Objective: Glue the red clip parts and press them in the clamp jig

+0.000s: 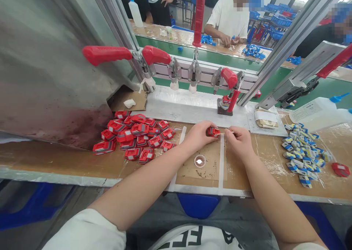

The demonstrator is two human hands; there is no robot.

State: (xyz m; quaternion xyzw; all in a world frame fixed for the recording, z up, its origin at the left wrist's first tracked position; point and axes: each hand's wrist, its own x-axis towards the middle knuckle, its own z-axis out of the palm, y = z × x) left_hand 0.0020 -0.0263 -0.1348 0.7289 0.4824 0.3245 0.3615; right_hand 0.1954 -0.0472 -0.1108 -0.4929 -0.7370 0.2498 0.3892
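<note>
Head view, I see my left hand [198, 135] pinching a red part [213, 131] above the cardboard pad [210, 162], right hand [238, 141] gripping thin stick [227, 133] w/ tip touching the part, small dish [200, 161] just below, red parts pile [136, 140] at left, blue-white pieces [302, 154] at right.

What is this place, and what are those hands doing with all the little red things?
The picture comes from a camera on a person's head, looking down at their own two hands over a workbench. The left hand holds one small red part. The right hand pinches a thin stick whose tip touches that part. Below the hands sits a small round dish. To the left lies a heap of red parts; to the right, a heap of blue and white parts. The red handles behind are clamps. Other people work at a table farther back.
</note>
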